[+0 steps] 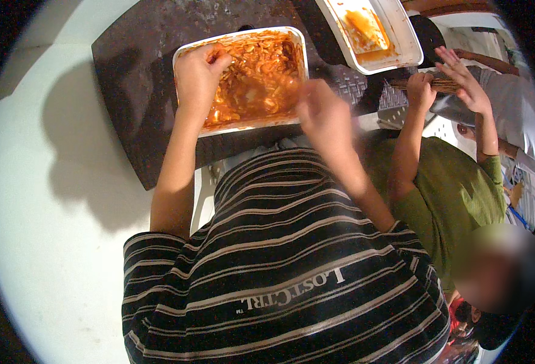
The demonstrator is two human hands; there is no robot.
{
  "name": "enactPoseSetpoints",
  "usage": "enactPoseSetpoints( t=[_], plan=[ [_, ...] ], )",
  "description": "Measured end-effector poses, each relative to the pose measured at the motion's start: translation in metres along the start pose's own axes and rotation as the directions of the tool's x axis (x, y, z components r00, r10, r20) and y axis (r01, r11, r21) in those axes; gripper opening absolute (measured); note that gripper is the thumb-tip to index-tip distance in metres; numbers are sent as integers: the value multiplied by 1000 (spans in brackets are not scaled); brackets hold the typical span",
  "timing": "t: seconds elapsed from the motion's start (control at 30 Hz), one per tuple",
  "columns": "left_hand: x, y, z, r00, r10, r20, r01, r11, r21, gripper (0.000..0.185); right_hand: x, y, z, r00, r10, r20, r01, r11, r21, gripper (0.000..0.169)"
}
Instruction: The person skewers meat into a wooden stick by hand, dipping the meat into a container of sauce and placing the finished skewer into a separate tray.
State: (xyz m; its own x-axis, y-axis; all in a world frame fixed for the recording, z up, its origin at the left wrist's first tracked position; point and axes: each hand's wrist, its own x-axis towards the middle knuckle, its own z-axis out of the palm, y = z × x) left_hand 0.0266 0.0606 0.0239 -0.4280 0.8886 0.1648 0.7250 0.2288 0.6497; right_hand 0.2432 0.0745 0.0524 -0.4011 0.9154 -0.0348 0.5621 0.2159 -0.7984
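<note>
A white rectangular plastic tub (244,128) stands on the dark table, with pale chopped pieces in orange-red sauce (253,86) inside it. My left hand (201,75) is over the tub's left side, its fingers curled and the thumb against them; whether something small is pinched there cannot be told. At the tub's right rim my right hand (324,113) is blurred, fingers curled inward, and what it may hold is hidden.
Beyond to the right, a second white tub (367,69) holds orange liquid. A person in a green shirt (444,195) sits close on my right, holding a bundle of thin sticks (444,85). The dark table (126,91) ends near a pale wall on the left.
</note>
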Motion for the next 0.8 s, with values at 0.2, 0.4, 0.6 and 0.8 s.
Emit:
enactPoseSetpoints(
  t=[0.2,0.4,0.6,0.8],
  plan=[
    [0,-2,6,997,-71,8,71,995,-72,19,-1,4,7,1000,-8,-27,9,999,36,13],
    [0,7,5,998,-53,26,54,997,-59,19,-2,6,11,997,-51,-66,53,998,21,13],
    [-2,3,6,999,-14,40,16,999,-41,19,-4,5,12,997,-33,-74,35,999,28,13],
    [-4,11,10,996,18,82,-12,997,-83,19,-3,15,24,984,-123,-128,126,992,13,13]
  ],
)
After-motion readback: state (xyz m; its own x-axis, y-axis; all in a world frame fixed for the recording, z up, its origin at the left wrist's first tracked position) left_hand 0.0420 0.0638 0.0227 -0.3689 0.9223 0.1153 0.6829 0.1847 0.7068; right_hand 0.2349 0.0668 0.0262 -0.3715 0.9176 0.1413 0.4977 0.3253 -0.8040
